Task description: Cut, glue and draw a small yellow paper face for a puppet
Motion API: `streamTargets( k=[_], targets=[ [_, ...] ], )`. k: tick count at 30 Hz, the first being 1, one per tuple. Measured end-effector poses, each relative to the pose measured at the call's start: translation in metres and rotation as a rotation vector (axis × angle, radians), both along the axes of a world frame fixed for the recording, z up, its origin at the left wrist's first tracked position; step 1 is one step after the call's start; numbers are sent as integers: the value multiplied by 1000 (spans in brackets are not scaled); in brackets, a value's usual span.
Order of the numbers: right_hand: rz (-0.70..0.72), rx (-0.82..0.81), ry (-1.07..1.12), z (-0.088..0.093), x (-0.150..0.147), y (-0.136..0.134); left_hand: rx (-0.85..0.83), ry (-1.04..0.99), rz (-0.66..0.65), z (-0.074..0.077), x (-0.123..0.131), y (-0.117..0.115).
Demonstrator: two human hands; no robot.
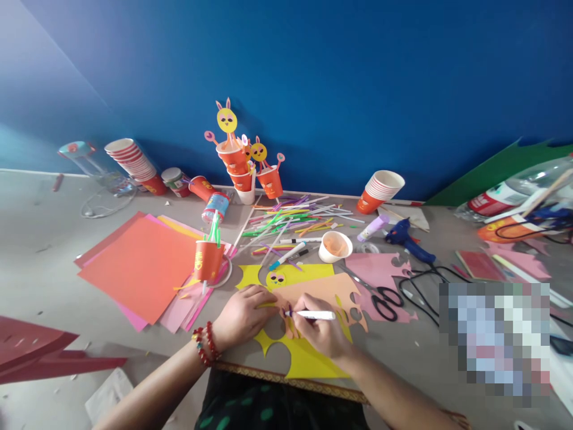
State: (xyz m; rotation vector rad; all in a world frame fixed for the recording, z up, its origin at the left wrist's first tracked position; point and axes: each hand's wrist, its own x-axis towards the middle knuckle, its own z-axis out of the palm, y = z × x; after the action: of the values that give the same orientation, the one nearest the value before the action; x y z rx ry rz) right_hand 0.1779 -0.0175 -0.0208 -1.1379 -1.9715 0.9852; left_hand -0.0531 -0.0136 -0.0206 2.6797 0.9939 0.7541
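Observation:
Pinched in my right hand (320, 331) is a white marker (317, 315), its purple tip against a small peach paper cutout (292, 327). My left hand (248, 313) is closed, its fingertips on the left edge of that cutout. Beneath both hands lie yellow paper (313, 355) with rounded pieces cut out and a peach sheet (324, 289). A yellow paper face (276, 278) with pink and black eyes rests just beyond my left fingers.
Scissors (385, 300) and a blue glue gun (409, 240) lie to the right, near a white cup (335, 246). Coloured strips (286, 222) spread across the back. On the left are orange sheets (138, 266) and a red cup (208, 261); decorated cups (233, 160) stand by the wall.

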Motion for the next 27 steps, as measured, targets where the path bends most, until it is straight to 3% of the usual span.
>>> streamTargets(
  k=[27],
  targets=[
    [-3,-4,11,2,0,0,-14,-3,2,-1,0,0]
  ],
)
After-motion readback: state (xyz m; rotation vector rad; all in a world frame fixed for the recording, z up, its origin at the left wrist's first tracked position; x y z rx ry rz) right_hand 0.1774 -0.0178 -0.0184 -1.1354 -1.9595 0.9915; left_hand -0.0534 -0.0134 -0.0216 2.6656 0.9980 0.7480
